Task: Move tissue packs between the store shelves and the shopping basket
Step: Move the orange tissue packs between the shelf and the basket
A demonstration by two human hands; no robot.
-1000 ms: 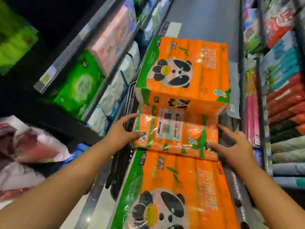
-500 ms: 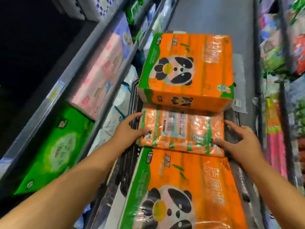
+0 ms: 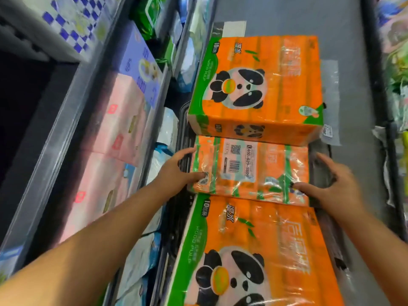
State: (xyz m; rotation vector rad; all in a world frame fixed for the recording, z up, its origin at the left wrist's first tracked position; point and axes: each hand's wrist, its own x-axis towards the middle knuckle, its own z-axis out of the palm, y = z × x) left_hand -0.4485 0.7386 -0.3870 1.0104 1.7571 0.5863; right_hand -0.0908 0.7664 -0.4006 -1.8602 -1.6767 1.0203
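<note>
Three orange panda-print tissue packs lie in a row in a black shopping basket (image 3: 182, 138). The far pack (image 3: 260, 89) stands highest, the near pack (image 3: 254, 250) fills the bottom of the view. Between them lies the middle pack (image 3: 249, 171), barcode label up. My left hand (image 3: 174, 173) is at its left end, thumb on the wrapper and index finger along the far corner. My right hand (image 3: 331, 186) is at its right end, thumb tip touching the wrapper, fingers spread over the basket's right rim.
A grey shelf edge (image 3: 72, 120) runs along the left, with pink tissue packs (image 3: 119, 120) and a purple pack (image 3: 139, 62) behind it; white and blue packs sit lower beside the basket. More packaged goods (image 3: 395, 85) line the right. Grey aisle floor (image 3: 287, 16) lies ahead.
The view has swung so the left shelf shows pink and purple packs instead of green ones. Both hands have stayed at the ends of the middle pack, which has not visibly moved.
</note>
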